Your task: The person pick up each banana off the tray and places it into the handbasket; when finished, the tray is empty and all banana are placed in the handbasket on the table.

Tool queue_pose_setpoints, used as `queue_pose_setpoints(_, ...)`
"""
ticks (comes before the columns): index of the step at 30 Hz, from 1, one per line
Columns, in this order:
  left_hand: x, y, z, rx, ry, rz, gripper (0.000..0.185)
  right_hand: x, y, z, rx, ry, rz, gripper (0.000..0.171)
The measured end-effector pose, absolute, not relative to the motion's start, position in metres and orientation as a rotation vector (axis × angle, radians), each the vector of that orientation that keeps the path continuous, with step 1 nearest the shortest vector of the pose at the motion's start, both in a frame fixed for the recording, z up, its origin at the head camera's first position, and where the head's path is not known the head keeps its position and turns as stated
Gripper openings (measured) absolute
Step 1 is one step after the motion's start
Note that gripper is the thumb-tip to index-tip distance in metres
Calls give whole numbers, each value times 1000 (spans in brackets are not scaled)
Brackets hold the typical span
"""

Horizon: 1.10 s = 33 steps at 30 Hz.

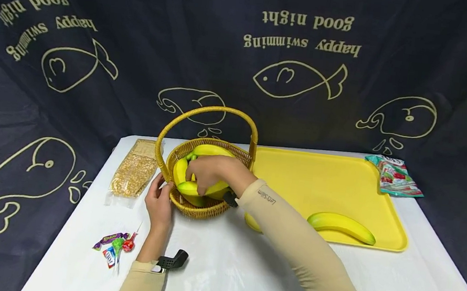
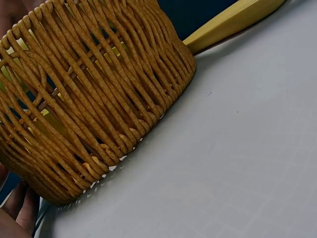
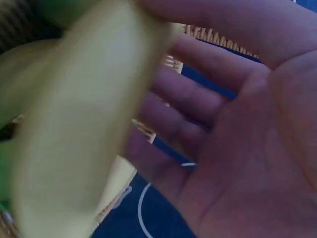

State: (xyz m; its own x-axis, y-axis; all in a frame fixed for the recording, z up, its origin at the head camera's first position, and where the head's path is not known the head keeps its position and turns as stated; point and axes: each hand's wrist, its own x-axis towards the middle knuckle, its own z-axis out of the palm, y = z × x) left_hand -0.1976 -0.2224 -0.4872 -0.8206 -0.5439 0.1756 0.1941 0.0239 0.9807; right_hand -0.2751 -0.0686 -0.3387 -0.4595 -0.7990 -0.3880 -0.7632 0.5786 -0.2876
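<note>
A brown wicker basket [image 1: 199, 213] with a tall arched handle stands at the back of the white table, several bananas [image 1: 207, 150] inside it. My right hand [image 1: 218, 170] reaches into the basket and pinches a yellow banana [image 1: 187, 188] with a green tip, lying over the others. In the right wrist view that banana [image 3: 74, 124] is blurred between thumb and fingers, the palm [image 3: 237, 163] facing the camera. At the basket's left side, my left hand [image 1: 160, 204] grips the rim and wall. The left wrist view shows the woven wall [image 2: 99, 89] close up, with fingertips [image 2: 27, 213] at its lower edge.
Right of the basket lies a yellow tray [image 1: 298, 181] with a banana [image 1: 339, 224] near its front edge; another banana's end [image 1: 252, 222] shows beside my sleeve. A snack bag [image 1: 394, 176] overlaps the tray's far corner. To the left are a bag of kernels [image 1: 133, 170] and several candies [image 1: 116, 243].
</note>
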Motion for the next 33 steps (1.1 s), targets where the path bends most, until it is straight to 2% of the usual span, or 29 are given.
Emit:
queue_pose_setpoints(7, -200, -218, -483, 325, -1770, -1869, 37, -278, -79, -349, -1167, 2276, -46, 55)
queue_pose_setpoints(13, -212, -220, -500, 331, -1754, -1837, 35, -278, -80, -358, -1141, 2255, -22, 45)
queue_pose_setpoints(17, -210, -219, -497, 327, -1758, -1824, 35, -278, -81, -359, -1136, 2262, -18, 39)
queue_pose_setpoints(26, -209, -223, -503, 374, -1781, -1806, 35, -280, -82, -362, -1149, 2246, -56, 43)
queue_pose_setpoints(33, -207, -224, -504, 381, -1775, -1810, 36, -283, -77, -362, -1164, 2255, -140, 37)
